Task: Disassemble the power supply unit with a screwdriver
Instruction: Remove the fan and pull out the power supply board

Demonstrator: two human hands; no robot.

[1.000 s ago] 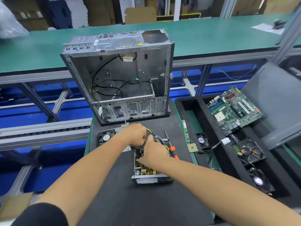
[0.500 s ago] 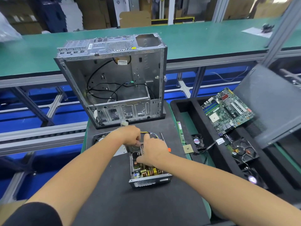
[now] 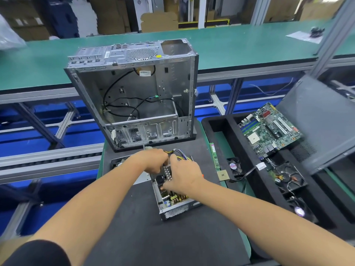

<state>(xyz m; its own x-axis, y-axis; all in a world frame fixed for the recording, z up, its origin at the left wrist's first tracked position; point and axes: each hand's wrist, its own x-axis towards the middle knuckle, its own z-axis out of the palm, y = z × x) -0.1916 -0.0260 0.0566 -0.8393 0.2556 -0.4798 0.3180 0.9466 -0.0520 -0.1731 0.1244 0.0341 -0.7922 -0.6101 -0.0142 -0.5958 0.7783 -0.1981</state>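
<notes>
Power supply unit [image 3: 173, 200] sits lid-off on the black mat [image 3: 134, 227], just in front of the empty PC case [image 3: 134, 93]. Left hand [image 3: 153, 162] and right hand [image 3: 184, 176] both curl onto an internal part at its far end (exact grip hidden). Screwdriver's orange handle [image 3: 202, 175] peeks out behind the right hand.

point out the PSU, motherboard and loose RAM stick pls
power supply unit [image 3: 177, 209], head view, on its perforated front wall.
motherboard [image 3: 269, 129], head view, middle of the green board.
RAM stick [image 3: 214, 156], head view, mid-length of the strip.
</notes>
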